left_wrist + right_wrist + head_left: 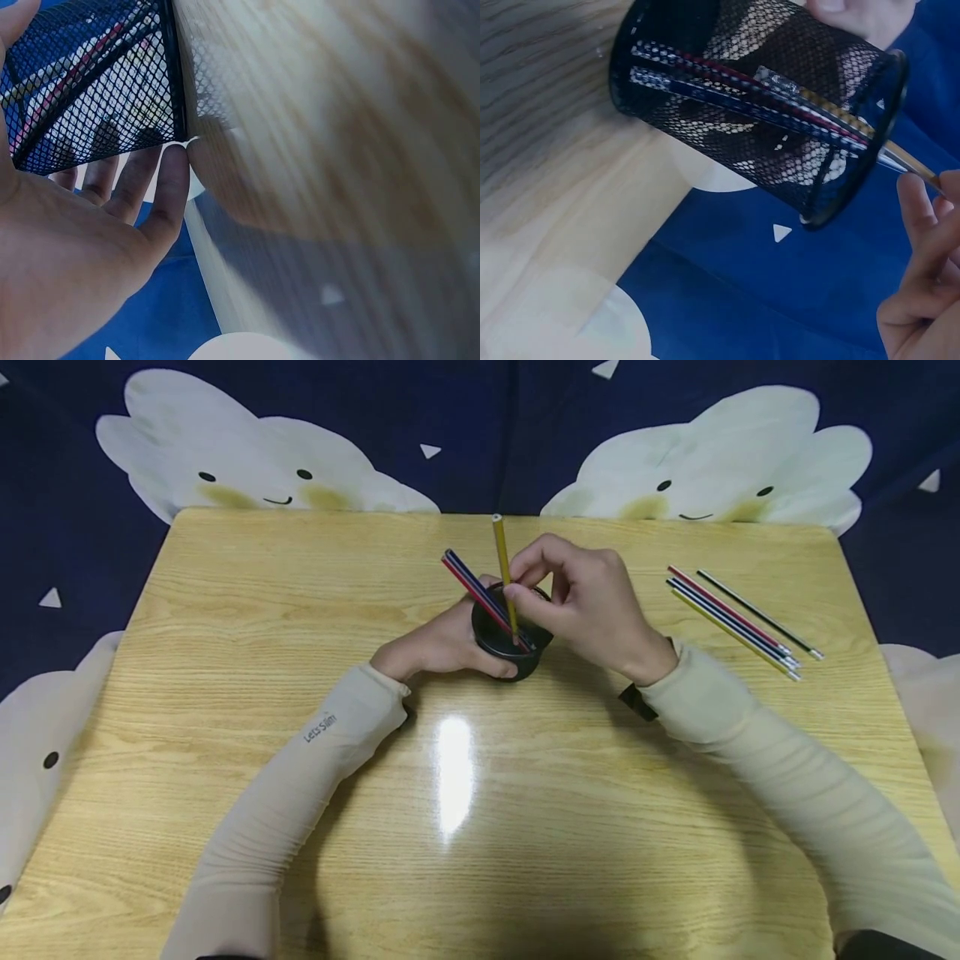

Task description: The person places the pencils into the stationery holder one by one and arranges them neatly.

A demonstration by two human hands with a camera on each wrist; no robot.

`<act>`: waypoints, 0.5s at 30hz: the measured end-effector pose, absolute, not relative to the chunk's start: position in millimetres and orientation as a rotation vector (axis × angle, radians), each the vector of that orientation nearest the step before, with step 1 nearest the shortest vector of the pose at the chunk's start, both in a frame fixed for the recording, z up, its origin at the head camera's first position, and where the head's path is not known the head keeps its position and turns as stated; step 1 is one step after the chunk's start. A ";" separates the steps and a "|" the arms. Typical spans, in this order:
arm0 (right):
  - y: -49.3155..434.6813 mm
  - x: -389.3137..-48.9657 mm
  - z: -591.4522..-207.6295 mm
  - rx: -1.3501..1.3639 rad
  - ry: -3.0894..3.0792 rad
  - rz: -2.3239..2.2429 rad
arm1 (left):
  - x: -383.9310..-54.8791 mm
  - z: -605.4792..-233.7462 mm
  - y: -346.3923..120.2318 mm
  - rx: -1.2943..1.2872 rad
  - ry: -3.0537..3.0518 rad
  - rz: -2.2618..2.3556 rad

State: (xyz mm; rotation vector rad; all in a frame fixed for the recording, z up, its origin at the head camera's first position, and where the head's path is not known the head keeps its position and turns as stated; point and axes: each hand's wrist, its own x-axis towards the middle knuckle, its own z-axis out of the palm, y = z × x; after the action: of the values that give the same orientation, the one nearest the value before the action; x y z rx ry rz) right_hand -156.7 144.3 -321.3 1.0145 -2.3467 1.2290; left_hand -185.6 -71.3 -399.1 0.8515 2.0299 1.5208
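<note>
A black mesh pencil cup [529,668] stands on the table near its far edge. My left hand [448,639] holds it from the left, thumb along the near side and fingers round the far side. In the left wrist view the fingers lie along the cup's mesh wall [97,139]. A red pencil and dark pencils [467,577] lean left inside the cup. Between thumb and fingertips my right hand [588,602] pinches a yellow pencil [500,545] above the rim. Its lower end is inside the cup, seen through the mesh in the right wrist view.
Several pencils [731,618] lie side by side on the right of the wooden table [247,585], among them red, dark and yellow ones, with one dark pencil [759,613] slightly apart. Dark blue cloth with white clouds [247,456] hangs behind the far edge.
</note>
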 end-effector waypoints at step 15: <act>133.9 -160.4 -334.8 1.077 -2.491 1.039 | -186.1 -398.7 -71.3 0.881 1.991 1.506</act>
State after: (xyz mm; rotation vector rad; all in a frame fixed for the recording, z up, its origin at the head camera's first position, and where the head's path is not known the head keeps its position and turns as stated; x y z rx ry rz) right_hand -160.4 133.9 -334.8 1.0774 -2.4908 1.0393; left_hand -186.1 -71.3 -398.7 0.8810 1.9915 1.5065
